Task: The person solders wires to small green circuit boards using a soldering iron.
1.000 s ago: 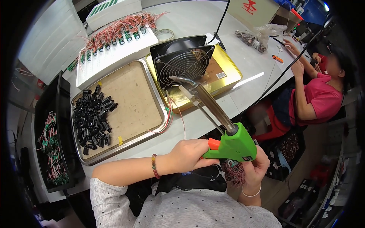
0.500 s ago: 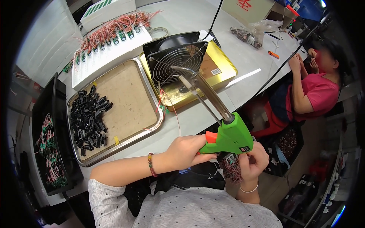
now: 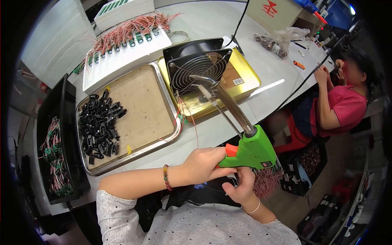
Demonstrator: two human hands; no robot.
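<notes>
My left hand [image 3: 203, 164] grips a green soldering gun [image 3: 254, 149] by its handle, fingers next to the orange trigger. The gun's long metal barrel points up and away, its tip [image 3: 195, 76] in front of a black fan [image 3: 196, 65]. My right hand [image 3: 240, 191] is curled just under the gun and holds a bundle of red wires [image 3: 267, 182], partly hidden by the gun. A thin red wire [image 3: 192, 122] runs from near the tip down toward my hands.
A steel tray [image 3: 134, 153] holds a pile of small black parts [image 3: 100, 124]. The fan stands in a yellow tray [image 3: 247, 79]. A white rack of red wires [image 3: 122, 53] lies behind. A black bin [image 3: 61, 122] is left. A person in pink [image 3: 343, 106] sits right.
Both hands and the gun stay almost still. The view shifts a little, and the gun's tip remains in front of the fan.
</notes>
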